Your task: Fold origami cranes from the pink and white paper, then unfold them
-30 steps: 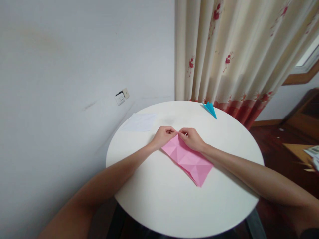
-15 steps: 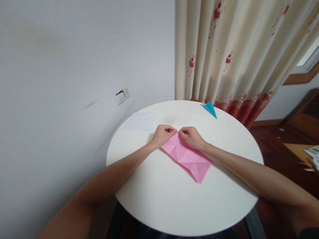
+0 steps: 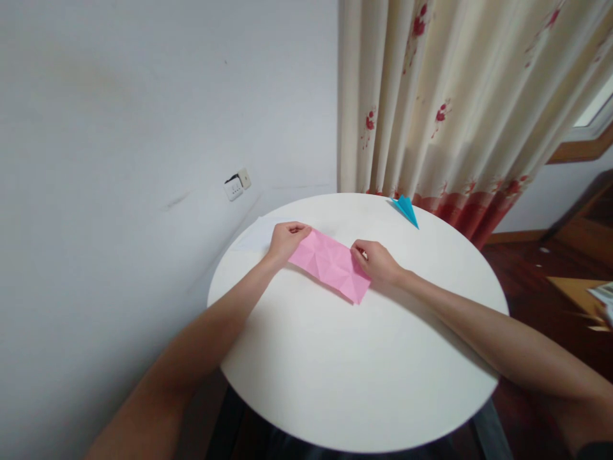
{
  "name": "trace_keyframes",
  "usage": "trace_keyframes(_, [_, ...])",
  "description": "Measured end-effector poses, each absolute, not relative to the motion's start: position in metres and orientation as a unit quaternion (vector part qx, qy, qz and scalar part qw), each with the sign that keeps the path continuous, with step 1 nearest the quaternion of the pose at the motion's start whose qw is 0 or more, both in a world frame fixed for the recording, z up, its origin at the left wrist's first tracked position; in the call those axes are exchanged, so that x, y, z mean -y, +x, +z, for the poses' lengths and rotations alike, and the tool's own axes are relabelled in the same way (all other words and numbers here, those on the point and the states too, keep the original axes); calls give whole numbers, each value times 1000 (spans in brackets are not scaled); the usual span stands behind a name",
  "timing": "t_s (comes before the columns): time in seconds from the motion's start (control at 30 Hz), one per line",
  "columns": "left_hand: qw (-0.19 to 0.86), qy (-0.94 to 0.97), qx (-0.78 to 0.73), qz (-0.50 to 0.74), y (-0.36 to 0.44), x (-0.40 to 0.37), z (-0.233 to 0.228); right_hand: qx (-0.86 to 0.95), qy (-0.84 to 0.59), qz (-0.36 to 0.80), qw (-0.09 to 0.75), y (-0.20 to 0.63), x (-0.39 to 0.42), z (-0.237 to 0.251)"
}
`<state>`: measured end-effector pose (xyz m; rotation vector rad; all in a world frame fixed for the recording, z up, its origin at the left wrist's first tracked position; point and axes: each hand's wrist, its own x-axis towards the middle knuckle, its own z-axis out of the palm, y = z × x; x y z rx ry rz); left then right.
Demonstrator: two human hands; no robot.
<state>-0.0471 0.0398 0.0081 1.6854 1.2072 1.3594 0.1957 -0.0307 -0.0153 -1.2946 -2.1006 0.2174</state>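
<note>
A creased pink paper point(image 3: 329, 264) lies on the round white table point(image 3: 354, 364) as a folded oblong strip, slanting from upper left to lower right. My left hand point(image 3: 285, 240) pinches its upper left end. At the strip's right end, my right hand point(image 3: 377, 262) grips the far edge. Both forearms reach in over the table from below.
A small blue folded paper point(image 3: 405, 209) lies at the table's far edge by the curtain point(image 3: 450, 102). A white sheet point(image 3: 253, 236) lies at the far left, partly under my left hand. A wall socket point(image 3: 236, 186) is on the wall. Wooden floor lies to the right.
The pink paper went from a wide sheet reaching toward me to a narrower strip farther away. My hands moved apart, the left going up and left, the right staying near its place.
</note>
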Motion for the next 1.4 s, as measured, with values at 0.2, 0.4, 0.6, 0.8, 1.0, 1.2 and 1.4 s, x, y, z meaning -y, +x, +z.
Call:
trace_keyframes(0.2, [304, 604, -470, 567, -63, -49, 11, 811, -505, 49, 291, 222, 16, -12])
trace_keyframes(0.4, [358, 567, -474, 571, -56, -54, -1, 782, -514, 123, 330, 243, -3, -14])
trace_keyframes(0.6, [321, 660, -517, 441, -54, -57, -24, 797, -550, 99, 230, 256, -13, -20])
trace_keyframes(0.8, [111, 919, -297, 232, -24, -30, -31, 808, -572, 54, 129, 259, -19, -30])
trace_keyframes(1.0, [135, 966, -216, 50, -5, -17, -30, 796, -589, 1, 138, 251, -9, -22])
trace_keyframes(1.2, [102, 972, -211, 29, -10, -17, -33, 877, -439, 22, 196, 230, 13, -27])
trace_keyframes(1.4, [104, 975, -194, 24, -9, -18, -32, 897, -414, 128, 82, 260, 14, -42])
